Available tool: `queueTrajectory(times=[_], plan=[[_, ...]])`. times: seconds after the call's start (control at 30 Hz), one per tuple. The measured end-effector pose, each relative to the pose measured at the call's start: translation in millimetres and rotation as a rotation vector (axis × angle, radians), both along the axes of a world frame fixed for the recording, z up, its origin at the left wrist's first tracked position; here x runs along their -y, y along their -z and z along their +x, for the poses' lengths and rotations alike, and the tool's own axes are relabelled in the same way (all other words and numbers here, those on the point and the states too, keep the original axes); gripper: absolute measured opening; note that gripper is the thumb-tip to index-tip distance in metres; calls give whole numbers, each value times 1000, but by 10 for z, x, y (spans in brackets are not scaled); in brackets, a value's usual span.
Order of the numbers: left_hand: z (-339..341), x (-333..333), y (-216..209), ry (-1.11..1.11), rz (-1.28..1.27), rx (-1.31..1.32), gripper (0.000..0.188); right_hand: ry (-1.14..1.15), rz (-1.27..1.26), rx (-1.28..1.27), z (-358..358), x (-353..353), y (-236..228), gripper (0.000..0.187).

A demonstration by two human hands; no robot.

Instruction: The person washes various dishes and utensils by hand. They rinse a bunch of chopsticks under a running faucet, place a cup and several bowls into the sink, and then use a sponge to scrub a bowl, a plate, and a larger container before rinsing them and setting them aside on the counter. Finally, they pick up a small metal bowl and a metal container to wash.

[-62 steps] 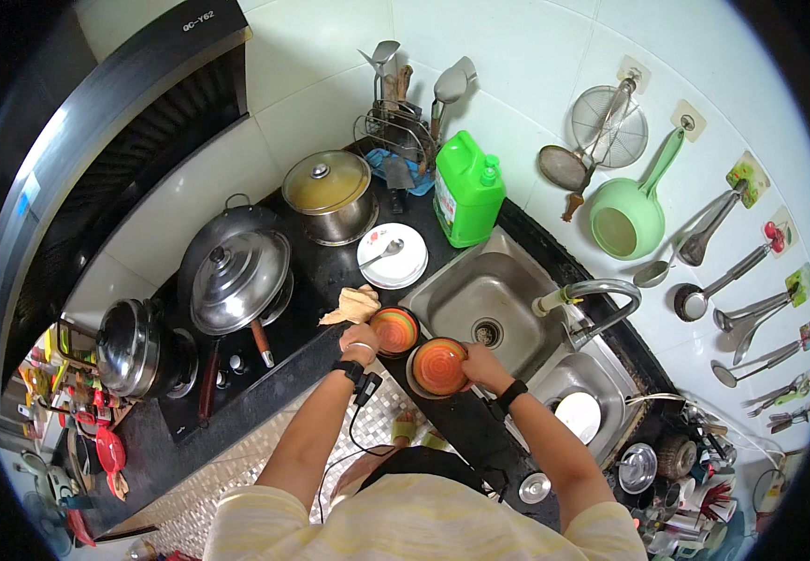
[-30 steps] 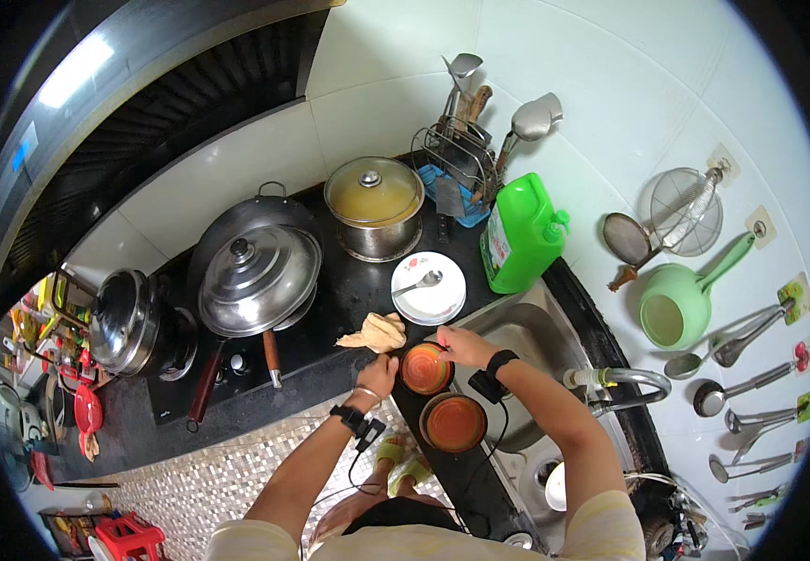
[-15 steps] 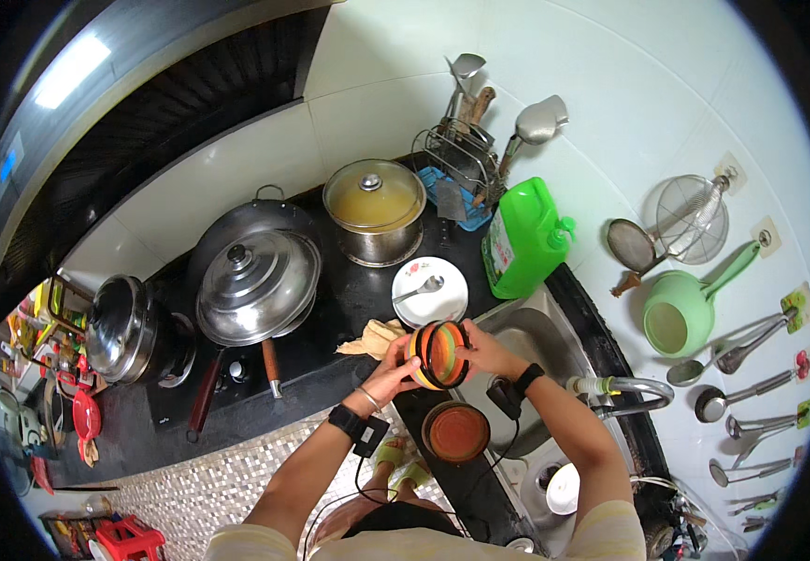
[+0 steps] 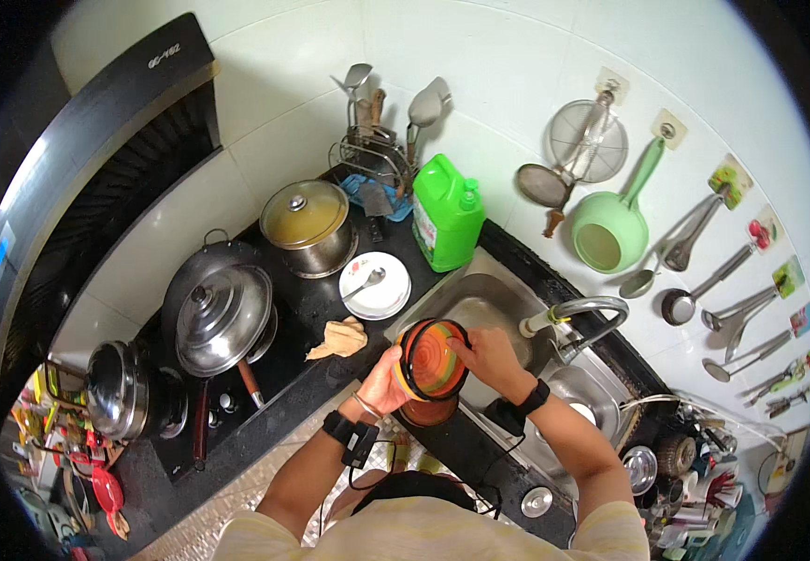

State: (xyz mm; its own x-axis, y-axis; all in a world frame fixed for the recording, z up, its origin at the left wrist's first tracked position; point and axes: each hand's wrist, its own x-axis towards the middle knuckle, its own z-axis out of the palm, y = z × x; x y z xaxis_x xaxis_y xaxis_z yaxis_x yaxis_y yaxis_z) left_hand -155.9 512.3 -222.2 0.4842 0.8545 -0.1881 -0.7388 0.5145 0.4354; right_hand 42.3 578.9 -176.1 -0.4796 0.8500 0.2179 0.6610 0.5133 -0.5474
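Both hands hold a round orange striped bowl (image 4: pixel 435 352) with a dark rim, tilted so its inside shows. My left hand (image 4: pixel 382 381) grips its left side, thumb along the wall. My right hand (image 4: pixel 500 363) has its thumb over the right rim; its other fingers are mostly hidden. Whether a second bowl is nested in it, I cannot tell. Just beneath, a reddish-brown bowl (image 4: pixel 429 412) sits on the dark counter, partly covered by the held one. Left of my left hand lies a crumpled tan cloth (image 4: pixel 341 338).
A double sink (image 4: pixel 480 304) with a curved faucet (image 4: pixel 592 307) is at the right. White plates with a spoon (image 4: pixel 373 280) and a green jug (image 4: pixel 447 215) stand beyond the hands. A lidded wok (image 4: pixel 222 318) and a glass-lidded pot (image 4: pixel 306 229) are at the left.
The view has swung right, bringing more of the sink side into sight. The held bowl has tipped so its inside shows more, and it now covers more of the reddish-brown bowl.
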Motion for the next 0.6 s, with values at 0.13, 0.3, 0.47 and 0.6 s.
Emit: queueTrajectory(times=[0.13, 0.3, 0.47, 0.6], plan=[[94, -91, -18, 41, -24, 26, 55, 65, -42, -93, 160, 84, -92, 41], [407, -38, -469, 24, 180, -409, 61, 267, -313, -180, 631, 360, -137, 37], [988, 235, -134, 123, 376, -693, 86, 456, -509, 140, 1104, 810, 88, 46], [1339, 608, 288, 303, 132, -559, 88, 613, -189, 360, 1380, 1359, 829, 45]])
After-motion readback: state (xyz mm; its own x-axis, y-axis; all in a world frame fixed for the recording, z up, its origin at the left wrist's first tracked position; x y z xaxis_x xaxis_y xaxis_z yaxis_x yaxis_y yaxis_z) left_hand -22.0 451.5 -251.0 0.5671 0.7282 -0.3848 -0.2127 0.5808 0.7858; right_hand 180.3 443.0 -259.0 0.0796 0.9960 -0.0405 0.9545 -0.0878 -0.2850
